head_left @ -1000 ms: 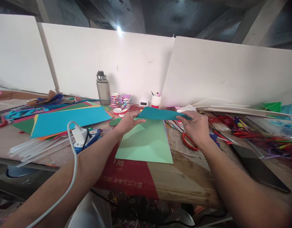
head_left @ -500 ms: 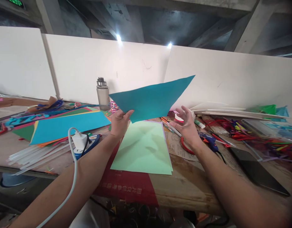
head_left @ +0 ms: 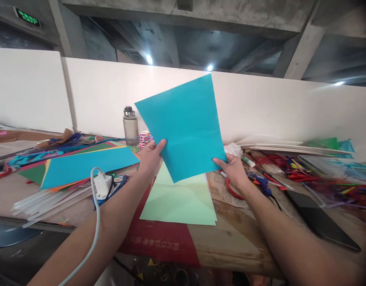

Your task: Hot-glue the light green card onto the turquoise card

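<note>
A blue sheet of paper (head_left: 185, 127) is held up tilted in front of me. My left hand (head_left: 152, 155) pinches its left edge, thumb on the near face. At the lower right corner my right hand (head_left: 230, 167) grips the same sheet, its thumb on the front and its other fingers mostly behind. Below the raised sheet, pale green paper (head_left: 178, 206) lies on the table, with a thin purple edge showing under its right side. The blue sheet covers the far part of the green paper.
Coloured sheets (head_left: 90, 165) and clear glue sticks (head_left: 49, 204) lie left, near a power strip (head_left: 119, 183) with a white charger (head_left: 102, 184). A bottle (head_left: 130, 127) stands behind. Rightward are a blue glue gun (head_left: 262, 182), a black tablet (head_left: 320, 218) and a plastic box (head_left: 320, 165).
My right hand, open and apart from the paper before, has closed on its right corner. The blue sheet has swung from a slanted, foreshortened pose to facing me more fully.
</note>
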`<state>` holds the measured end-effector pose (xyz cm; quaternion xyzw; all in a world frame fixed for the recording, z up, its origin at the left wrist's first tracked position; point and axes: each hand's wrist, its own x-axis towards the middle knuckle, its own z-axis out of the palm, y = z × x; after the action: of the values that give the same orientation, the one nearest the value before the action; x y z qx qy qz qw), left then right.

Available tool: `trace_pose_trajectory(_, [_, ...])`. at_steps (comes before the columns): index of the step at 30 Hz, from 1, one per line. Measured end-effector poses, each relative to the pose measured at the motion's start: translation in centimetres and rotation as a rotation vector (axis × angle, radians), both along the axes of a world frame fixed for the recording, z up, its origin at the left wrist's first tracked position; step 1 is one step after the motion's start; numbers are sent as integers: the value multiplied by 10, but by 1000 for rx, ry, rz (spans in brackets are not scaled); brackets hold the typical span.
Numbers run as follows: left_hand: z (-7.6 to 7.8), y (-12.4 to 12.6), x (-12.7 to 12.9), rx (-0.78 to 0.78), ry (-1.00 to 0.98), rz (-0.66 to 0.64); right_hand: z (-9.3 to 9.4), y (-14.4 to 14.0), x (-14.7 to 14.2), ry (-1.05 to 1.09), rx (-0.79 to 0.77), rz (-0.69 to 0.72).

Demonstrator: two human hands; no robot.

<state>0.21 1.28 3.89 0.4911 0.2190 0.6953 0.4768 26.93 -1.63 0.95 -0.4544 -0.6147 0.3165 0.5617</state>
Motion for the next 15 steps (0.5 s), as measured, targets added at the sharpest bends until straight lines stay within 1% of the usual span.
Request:
trace_pose_trajectory(3, [-4,5,-1,-129,-51,-183,-1,-3,-3,31,-37,-9])
trace_pose_trajectory(5, [-8,7,-2,-204,-41,-253,0,-5,-6,48,-59,15])
trace_pose_trajectory(8, [-12,7,-3,-277,-30,-248,3,-8,-8,61,-132,88])
trace_pose_trajectory(11, [-11,5,-3,-303,-21,-233,5,-8,-7,82,-218,148])
trace_pose_trajectory(13, [-10,3,-2,-320,-19,-238,4,-7,-6,75,-234,151])
trace_pose_trajectory(15, [-8,2,-2,-369,-22,-260,2,-6,-4,50,-221,156])
